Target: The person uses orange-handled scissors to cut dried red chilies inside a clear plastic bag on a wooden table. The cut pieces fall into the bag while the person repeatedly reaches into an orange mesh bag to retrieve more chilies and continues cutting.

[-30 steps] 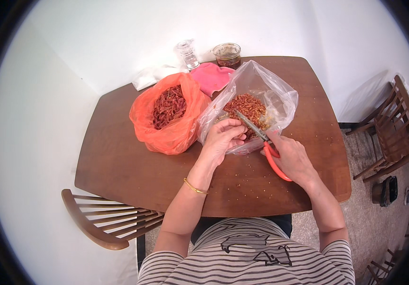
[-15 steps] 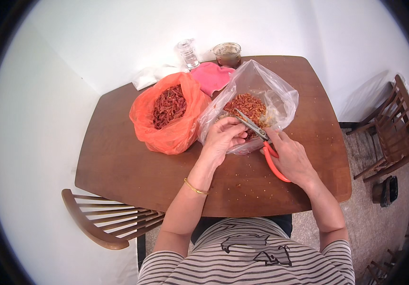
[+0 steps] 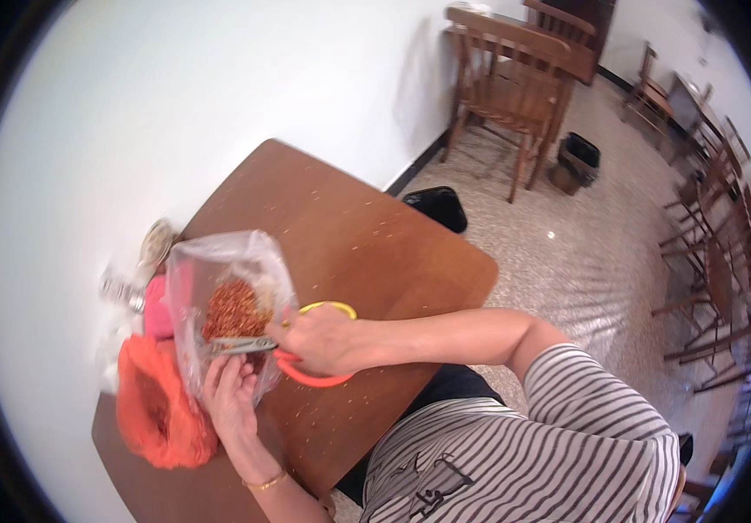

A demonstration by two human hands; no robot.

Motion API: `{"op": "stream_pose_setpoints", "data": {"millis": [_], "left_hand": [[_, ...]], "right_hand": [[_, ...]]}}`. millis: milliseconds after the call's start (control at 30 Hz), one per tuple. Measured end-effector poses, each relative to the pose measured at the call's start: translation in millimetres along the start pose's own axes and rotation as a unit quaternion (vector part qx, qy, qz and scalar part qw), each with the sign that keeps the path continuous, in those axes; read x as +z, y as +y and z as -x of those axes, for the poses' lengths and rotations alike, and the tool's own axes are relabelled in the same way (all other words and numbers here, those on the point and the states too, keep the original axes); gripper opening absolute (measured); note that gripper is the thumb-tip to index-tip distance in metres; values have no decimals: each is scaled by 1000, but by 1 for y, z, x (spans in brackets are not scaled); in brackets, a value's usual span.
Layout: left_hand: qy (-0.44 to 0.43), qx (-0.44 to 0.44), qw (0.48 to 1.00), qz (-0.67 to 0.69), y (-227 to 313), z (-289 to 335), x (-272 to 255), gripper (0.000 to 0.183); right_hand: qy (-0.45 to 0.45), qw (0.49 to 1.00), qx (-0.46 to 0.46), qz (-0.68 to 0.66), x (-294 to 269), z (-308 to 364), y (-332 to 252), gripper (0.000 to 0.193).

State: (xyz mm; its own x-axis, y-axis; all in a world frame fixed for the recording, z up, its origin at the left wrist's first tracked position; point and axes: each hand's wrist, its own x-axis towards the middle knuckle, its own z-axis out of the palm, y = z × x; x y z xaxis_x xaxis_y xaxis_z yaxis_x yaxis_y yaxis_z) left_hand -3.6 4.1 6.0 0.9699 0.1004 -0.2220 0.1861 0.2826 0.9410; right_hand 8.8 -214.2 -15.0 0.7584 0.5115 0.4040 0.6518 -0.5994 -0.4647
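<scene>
My right hand (image 3: 327,340) grips a pair of scissors (image 3: 244,345) with red and yellow handles. Their blades lie just above the fingertips of my left hand (image 3: 231,397). Those fingers are curled together at the near side of the clear plastic bag (image 3: 278,261), and whatever they pinch is too small and blurred to make out. Inside that open bag is a heap of chopped dried red chilies (image 3: 234,305). An orange plastic bag (image 3: 135,370) stands beside my left hand, its dark red contents partly hidden by its folds.
Small flakes dot the wooden table (image 3: 340,218). Along the wall are a pink cloth (image 3: 158,309), a clear glass (image 3: 121,289) and a glass jug (image 3: 157,244). Black bins (image 3: 577,161) and wooden chairs (image 3: 506,78) stand on the floor beyond.
The view has swung to the right, bringing more of the room into sight and turning the table within the picture. The scissors stay in my right hand, close to my left fingertips.
</scene>
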Motion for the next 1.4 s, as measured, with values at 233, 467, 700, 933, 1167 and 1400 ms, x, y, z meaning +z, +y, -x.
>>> {"op": "stream_pose_setpoints", "data": {"millis": [233,467,700,933,1167,1400], "left_hand": [[-11,-4,1000,-13,-3,-10,-9,21],[34,12,999,-19,-6,-6,-17,39],[-18,36,998,49,-15,-13,-6,15],[-12,41,997,69,-10,-4,6,12],[-21,30,997,67,-10,0,12,14],[-54,18,997,58,-12,-2,9,13]], "right_hand": [[-1,1000,10,10,-2,-1,0,28],[26,1000,3,-6,6,-6,8,29],[-44,998,52,13,-30,-2,-8,46],[-34,999,11,7,-29,-3,-8,50],[-39,999,15,17,-28,-3,-10,51],[-45,999,14,17,-28,-2,-10,50]]}}
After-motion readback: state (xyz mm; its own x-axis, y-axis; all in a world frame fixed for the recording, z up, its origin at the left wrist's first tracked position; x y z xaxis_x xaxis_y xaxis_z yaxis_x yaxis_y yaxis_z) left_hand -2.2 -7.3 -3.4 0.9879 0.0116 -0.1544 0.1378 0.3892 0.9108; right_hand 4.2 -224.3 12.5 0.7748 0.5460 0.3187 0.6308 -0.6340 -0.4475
